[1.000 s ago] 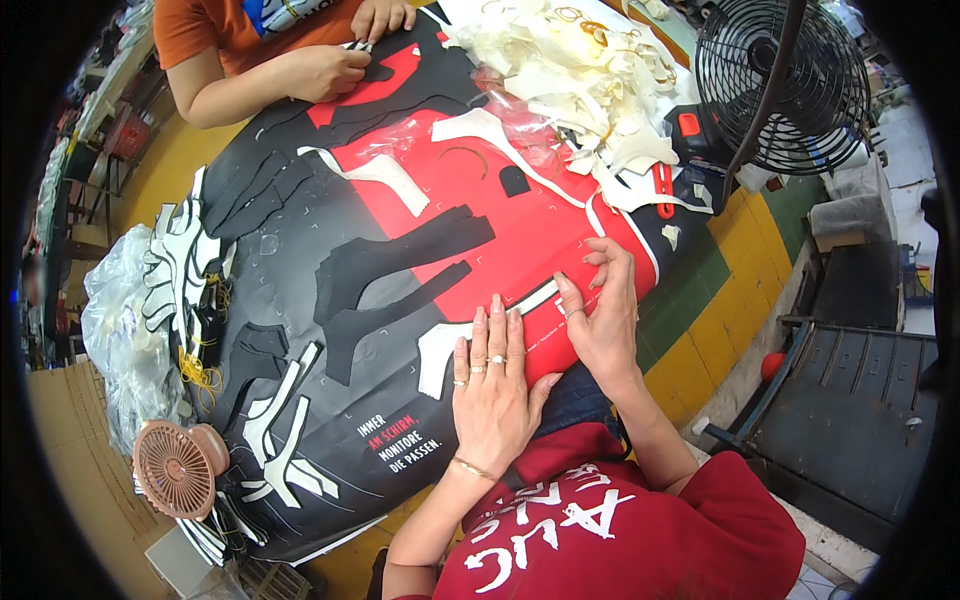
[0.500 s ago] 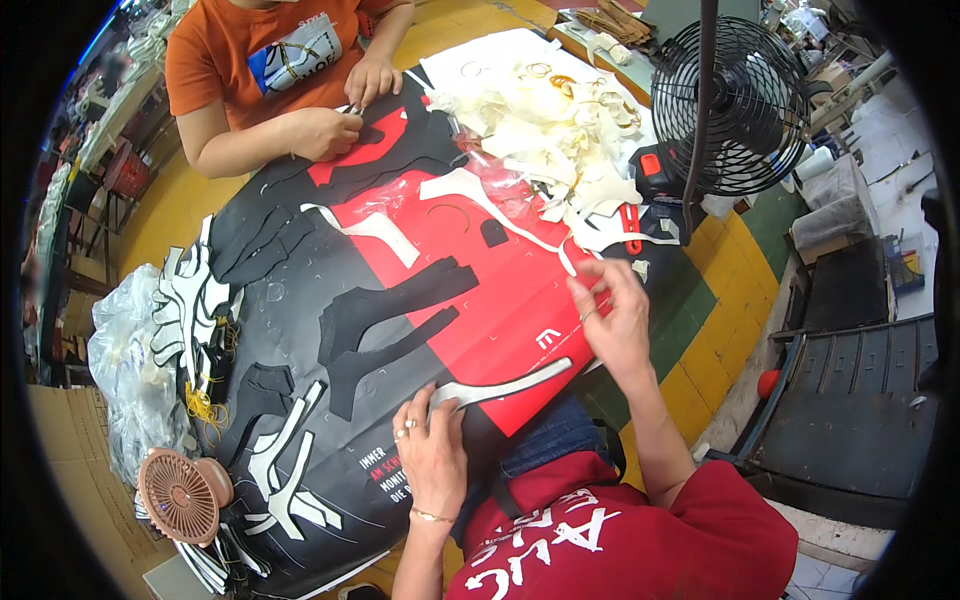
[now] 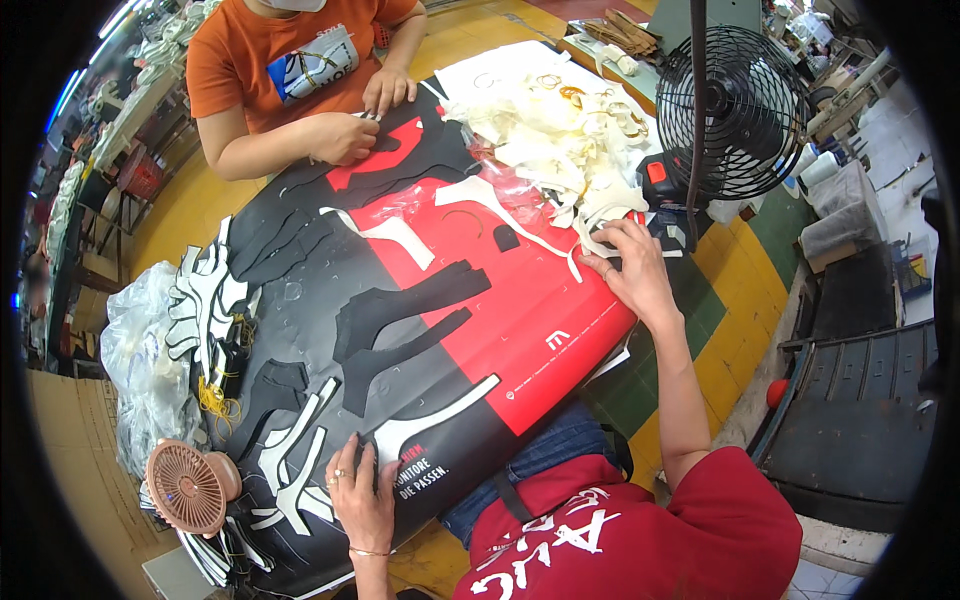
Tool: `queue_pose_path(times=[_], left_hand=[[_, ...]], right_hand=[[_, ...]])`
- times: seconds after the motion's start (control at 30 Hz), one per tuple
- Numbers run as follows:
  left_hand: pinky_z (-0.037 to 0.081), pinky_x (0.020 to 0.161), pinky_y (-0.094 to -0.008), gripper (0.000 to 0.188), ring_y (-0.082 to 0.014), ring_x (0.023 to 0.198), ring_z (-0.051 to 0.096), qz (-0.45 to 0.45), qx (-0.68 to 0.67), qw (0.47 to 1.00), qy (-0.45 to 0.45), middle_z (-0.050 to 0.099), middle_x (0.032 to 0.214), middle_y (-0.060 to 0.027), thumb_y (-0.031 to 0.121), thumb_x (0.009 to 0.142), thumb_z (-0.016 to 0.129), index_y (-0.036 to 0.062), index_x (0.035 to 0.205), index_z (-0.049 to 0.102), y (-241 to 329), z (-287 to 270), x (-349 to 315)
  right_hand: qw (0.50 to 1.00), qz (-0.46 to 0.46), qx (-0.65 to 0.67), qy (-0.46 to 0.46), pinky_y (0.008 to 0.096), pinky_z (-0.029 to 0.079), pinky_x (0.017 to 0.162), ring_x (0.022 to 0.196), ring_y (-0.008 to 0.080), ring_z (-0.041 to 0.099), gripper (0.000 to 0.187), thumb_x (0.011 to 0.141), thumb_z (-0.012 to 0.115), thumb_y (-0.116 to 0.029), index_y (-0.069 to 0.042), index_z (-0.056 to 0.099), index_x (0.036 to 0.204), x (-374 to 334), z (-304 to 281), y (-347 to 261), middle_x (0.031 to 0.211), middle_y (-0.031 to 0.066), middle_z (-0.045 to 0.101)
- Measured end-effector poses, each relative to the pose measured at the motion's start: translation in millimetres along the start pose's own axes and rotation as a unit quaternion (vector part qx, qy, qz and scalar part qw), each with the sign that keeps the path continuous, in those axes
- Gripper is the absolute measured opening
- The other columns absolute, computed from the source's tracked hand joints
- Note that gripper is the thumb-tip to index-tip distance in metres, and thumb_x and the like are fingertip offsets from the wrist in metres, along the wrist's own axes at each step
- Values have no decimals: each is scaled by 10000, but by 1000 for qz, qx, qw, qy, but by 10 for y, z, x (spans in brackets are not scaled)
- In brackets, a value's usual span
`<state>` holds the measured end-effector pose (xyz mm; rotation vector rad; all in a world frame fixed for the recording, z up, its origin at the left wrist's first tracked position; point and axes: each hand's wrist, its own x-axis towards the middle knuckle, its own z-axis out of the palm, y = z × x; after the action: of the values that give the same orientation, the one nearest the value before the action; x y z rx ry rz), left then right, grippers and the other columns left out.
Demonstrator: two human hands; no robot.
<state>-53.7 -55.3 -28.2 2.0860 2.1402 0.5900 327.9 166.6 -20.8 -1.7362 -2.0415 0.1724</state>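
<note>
My left hand [image 3: 362, 500] lies on the black part of the sheet, fingers apart, beside the broad end of a long white curved cut piece [image 3: 440, 412] with a dark edge. Its fingertips are very near that end; whether they touch it I cannot tell. My right hand [image 3: 638, 268] reaches to the right edge of the red area, fingers curved and thumb apart, over the white scraps. A red-handled tool [image 3: 636, 216] is mostly hidden behind its fingers. Close to the thumb runs the thin tail of another white cut piece [image 3: 480, 192].
Black cut pieces [image 3: 400, 315] lie mid-table. White pieces [image 3: 205, 300], a clear plastic bag [image 3: 145, 345] and a small pink fan [image 3: 188, 487] are at left. A cream scrap pile [image 3: 560, 130] and black fan [image 3: 730, 110] stand far right. Across the table, a person in orange [image 3: 240, 90] handles something small.
My left hand has moved left, along with the white curved piece. My right hand has moved away from me toward the scraps. The whole view has shifted slightly.
</note>
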Motion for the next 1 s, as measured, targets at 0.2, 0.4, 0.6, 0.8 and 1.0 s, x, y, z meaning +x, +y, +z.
queue_pose_path(times=[0.2,0.4,0.6,0.8,1.0], left_hand=[[466,941,-447,325,-373,1094,586,-31,-3,999,-12,619,1226,-189,126,830,765,-46,1092,681,68,39,100],[439,946,-448,376,-359,1093,570,-105,-62,992,13,598,1220,-190,98,757,825,-41,1067,664,349,60,153],[450,796,-289,303,-156,843,544,-232,-270,934,-23,556,908,-53,10,786,798,-3,937,536,177,9,96],[478,874,-325,310,-191,941,591,-314,-172,925,127,625,1027,-88,19,844,740,-14,1111,585,-397,-506,-60],[418,1053,-427,405,-321,1209,564,-137,-125,970,159,623,1272,-162,23,868,672,-1,1268,613,184,-353,638]], right_hand=[[997,-24,24,71,387,393,861,882,236,631,195,903,712,-252,-63,745,935,24,-34,-35,949,44,696],[992,-56,1,111,369,391,866,859,232,631,187,910,705,-222,-78,764,1013,-15,-42,-8,925,50,696],[993,-50,91,61,359,452,792,812,244,646,217,917,704,-190,-51,752,1076,16,-9,-37,905,92,700],[969,56,224,90,359,514,704,767,276,679,229,961,659,-159,30,703,1082,30,-72,-88,894,149,700],[981,39,185,31,375,518,749,823,319,685,220,956,642,-123,46,683,1091,82,-19,-154,930,177,697]])
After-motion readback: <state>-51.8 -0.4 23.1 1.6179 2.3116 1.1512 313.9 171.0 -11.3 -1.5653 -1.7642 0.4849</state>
